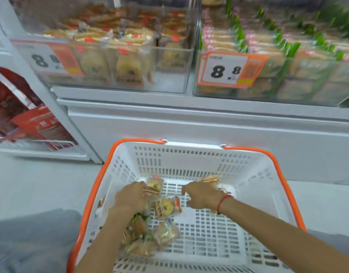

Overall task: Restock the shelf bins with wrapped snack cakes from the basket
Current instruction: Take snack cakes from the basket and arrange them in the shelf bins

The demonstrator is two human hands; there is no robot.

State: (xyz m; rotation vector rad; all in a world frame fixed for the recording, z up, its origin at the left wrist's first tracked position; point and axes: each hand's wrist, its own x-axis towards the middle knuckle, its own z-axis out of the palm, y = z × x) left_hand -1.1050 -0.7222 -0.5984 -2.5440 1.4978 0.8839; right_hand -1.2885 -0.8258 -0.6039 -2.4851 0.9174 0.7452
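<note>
A white plastic basket (pixel 189 158) with orange handles sits on the floor in front of the shelf. Several wrapped snack cakes lie in its left half, among them a round yellow cake (pixel 166 206). My left hand (pixel 130 198) is down in the basket and grips a wrapped cake (pixel 154 186) at its fingertips. My right hand (pixel 201 196) reaches in beside it and holds a wrapped cake (pixel 210 179) whose end sticks out past the fingers. Above stand two clear shelf bins: the left bin (pixel 169 56) holds brown-wrapped cakes, the right bin (pixel 307 91) pink and green packs.
Orange price tags reading 8.8 hang on both bins (pixel 225 70). A white shelf base (pixel 189 123) runs below the bins. Red boxes (pixel 31 123) fill a lower shelf at the left. My grey-clad knee (pixel 31 239) is beside the basket.
</note>
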